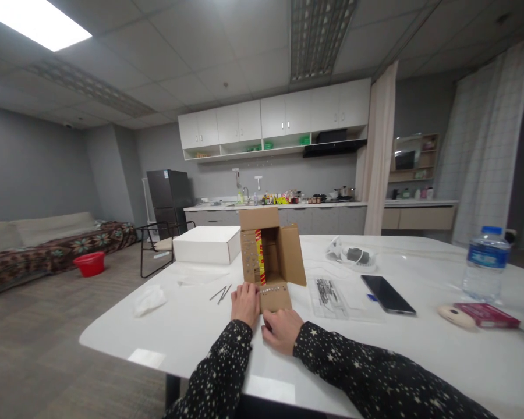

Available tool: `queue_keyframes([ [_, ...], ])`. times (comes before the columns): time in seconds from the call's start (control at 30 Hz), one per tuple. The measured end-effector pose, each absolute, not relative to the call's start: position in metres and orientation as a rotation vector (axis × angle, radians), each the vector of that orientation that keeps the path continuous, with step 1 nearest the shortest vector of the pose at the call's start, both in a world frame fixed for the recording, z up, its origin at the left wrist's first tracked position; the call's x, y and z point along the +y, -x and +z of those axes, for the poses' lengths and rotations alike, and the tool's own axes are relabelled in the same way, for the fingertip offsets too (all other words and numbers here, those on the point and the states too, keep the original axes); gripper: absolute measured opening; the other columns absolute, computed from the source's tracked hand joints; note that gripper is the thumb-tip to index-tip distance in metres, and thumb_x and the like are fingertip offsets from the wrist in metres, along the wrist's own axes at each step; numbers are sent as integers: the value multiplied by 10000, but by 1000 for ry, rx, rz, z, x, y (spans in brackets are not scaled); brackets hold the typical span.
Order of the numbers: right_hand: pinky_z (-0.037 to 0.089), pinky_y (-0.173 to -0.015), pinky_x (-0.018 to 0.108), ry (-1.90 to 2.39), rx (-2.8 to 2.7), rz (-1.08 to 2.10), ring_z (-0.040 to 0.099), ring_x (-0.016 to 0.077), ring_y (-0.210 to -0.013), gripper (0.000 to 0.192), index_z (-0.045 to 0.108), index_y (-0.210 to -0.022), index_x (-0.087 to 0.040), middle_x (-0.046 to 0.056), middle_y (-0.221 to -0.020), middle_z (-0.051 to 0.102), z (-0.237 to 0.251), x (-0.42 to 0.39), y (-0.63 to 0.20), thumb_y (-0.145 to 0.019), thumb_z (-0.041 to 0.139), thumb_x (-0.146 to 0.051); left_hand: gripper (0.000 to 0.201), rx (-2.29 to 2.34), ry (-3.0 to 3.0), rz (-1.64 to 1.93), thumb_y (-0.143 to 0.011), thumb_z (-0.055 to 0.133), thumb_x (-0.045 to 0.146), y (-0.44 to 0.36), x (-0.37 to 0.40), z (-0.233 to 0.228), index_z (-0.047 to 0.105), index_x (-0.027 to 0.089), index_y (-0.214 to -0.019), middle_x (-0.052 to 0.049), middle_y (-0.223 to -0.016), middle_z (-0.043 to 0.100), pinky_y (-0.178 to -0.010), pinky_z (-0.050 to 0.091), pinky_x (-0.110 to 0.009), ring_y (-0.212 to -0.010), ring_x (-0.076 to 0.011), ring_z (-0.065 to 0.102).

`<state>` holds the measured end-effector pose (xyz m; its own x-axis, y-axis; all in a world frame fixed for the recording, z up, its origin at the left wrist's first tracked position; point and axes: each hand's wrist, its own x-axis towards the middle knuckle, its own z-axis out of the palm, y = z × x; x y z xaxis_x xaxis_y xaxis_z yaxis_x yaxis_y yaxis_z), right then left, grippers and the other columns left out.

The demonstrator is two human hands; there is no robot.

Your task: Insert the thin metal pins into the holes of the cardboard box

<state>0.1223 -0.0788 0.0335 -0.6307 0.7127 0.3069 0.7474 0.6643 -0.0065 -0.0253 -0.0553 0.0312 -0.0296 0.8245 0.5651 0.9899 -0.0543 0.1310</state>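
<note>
On the near half of a white table (pixel 192 331), an open cardboard box (pixel 271 256) is stood on end, its opening turned toward the viewer and its long axis upright; the lowest flap (pixel 276 298) is laid flat on the table, pointing at the hands. A white box (pixel 206 244) is set far left of it. A water bottle (pixel 484 265) is placed at far right, a dark phone (pixel 388 294) to the right of the cardboard box, a clear bag (pixel 329 294) between them. The left hand (pixel 245 305) is rested at the flap's left edge, touching it; the right hand (pixel 282 329) is laid just near of the flap, seemingly at its edge. Both are held loosely curled, side by side, clamped on nothing. Thin metal rods (pixel 220 293) are laid just left of the left hand.
</note>
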Motion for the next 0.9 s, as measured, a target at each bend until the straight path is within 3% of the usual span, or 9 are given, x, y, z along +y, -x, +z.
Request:
queue_keyframes([
  [0.9,299,-584,243,1315,-2475,-7,584,150,-671,240,638,-856,-215,11,-741,668,28,-73,-126,-838,502,-412,222,-1927,1969,-687,-896,389,244,22,-49,33,574,186,-1004,-101,-1057,556,-839,325,-403,-1010,-249,464],
])
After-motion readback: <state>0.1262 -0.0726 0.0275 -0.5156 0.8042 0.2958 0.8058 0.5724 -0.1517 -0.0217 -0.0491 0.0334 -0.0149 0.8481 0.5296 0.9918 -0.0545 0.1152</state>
